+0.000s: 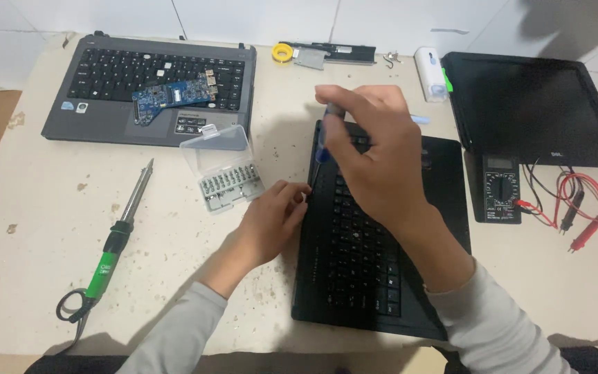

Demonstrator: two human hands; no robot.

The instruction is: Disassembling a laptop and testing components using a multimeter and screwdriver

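A black laptop base (444, 208) with its keyboard lies in front of me, turned sideways. My right hand (375, 163) is closed around a blue-handled screwdriver (324, 142), held upright with its tip down near the keyboard's left edge. My left hand (276, 216) rests on the table, its fingertips touching that same left edge of the black laptop base, just below the screwdriver tip.
A clear bit case (224, 173) stands open left of my hands. A grey laptop base (91, 118) carrying a blue circuit board (173, 95) sits at the back left. A green-handled soldering iron (115, 239) lies left. A multimeter (502, 188) with red leads (583, 201) and a black screen panel (534, 104) lie right.
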